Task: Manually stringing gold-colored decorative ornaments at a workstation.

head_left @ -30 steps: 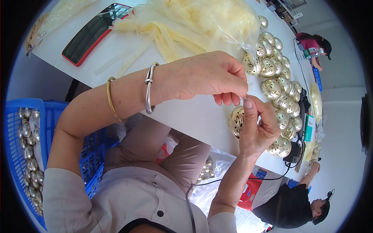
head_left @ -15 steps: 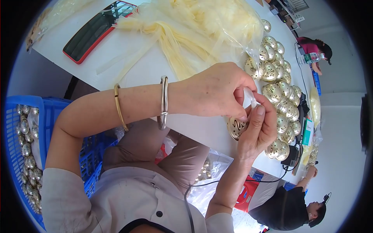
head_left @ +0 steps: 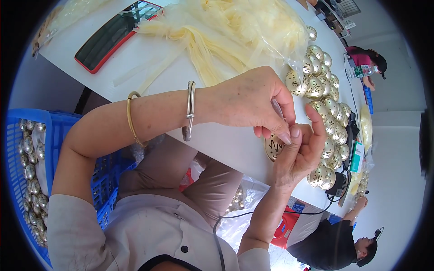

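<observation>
My left hand point(head_left: 251, 101), with two bangles on its arm, reaches across from the left, its thumb and fingers pinched over a thin strip of pale sheer ribbon point(head_left: 276, 108). Right against it is my right hand point(head_left: 303, 151), thumb pressed to a finger and another finger raised; the ribbon's end there is mostly hidden between the fingertips. Just below the hands, a shiny gold bauble point(head_left: 272, 147) with dark squiggly marks shows in part beside my right thumb. Whether the ribbon is joined to this bauble cannot be seen.
Many similar baubles point(head_left: 332, 108) are heaped along the table's right side. A plastic bag of cream ribbons point(head_left: 253, 27) and a dark, red-edged phone-shaped device point(head_left: 115, 38) lie at the back. A blue crate point(head_left: 49, 118) holds more baubles at left. Two people sit at right.
The pale ribbon loop that stood up between my hands has shrunk from sight. My left hand has shifted slightly up, and a finger of my right hand has lifted away.
</observation>
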`<state>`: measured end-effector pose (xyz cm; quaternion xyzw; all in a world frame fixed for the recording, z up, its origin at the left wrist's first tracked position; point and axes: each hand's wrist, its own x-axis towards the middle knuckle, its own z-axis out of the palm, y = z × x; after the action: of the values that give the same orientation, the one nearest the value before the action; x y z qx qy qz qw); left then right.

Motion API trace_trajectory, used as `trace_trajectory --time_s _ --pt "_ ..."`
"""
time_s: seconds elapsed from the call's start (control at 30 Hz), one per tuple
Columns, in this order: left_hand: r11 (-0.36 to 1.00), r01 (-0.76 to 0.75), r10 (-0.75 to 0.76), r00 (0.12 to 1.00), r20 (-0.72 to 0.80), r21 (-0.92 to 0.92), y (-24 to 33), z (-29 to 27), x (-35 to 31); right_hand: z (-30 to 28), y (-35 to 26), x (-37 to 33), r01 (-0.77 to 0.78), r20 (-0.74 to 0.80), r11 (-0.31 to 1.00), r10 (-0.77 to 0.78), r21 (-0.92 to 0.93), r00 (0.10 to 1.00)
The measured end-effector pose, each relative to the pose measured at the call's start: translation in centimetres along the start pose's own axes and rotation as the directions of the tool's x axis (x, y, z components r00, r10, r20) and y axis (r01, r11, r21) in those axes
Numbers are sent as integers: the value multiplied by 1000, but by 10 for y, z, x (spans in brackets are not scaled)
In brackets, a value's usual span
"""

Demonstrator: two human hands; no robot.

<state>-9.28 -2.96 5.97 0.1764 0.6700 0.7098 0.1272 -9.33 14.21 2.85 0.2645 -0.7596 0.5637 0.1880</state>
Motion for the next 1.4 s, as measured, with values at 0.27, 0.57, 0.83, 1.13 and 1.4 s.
trace_trajectory --time_s 0.27,0.57,0.83,1.13,1.4 --pt "988 32 -35 999 19 148 4 -9 -8 -7 -4 -4 -49 146 992 32 116 989" --pt "799 -309 317 946 75 516 -1 -12 -20 -8 -7 -8 122 170 975 -91 -187 981" --pt "762 -290 288 953 98 579 -6 -21 -28 -3 -1 -14 206 237 961 -160 -184 958" --pt "857 -188 165 982 91 479 -11 -27 -43 4 5 -25 271 273 949 -222 -158 936" --pt "662 -433 283 900 331 612 -41 -32 -45 9 4 -38 248 299 938 -171 -242 939"
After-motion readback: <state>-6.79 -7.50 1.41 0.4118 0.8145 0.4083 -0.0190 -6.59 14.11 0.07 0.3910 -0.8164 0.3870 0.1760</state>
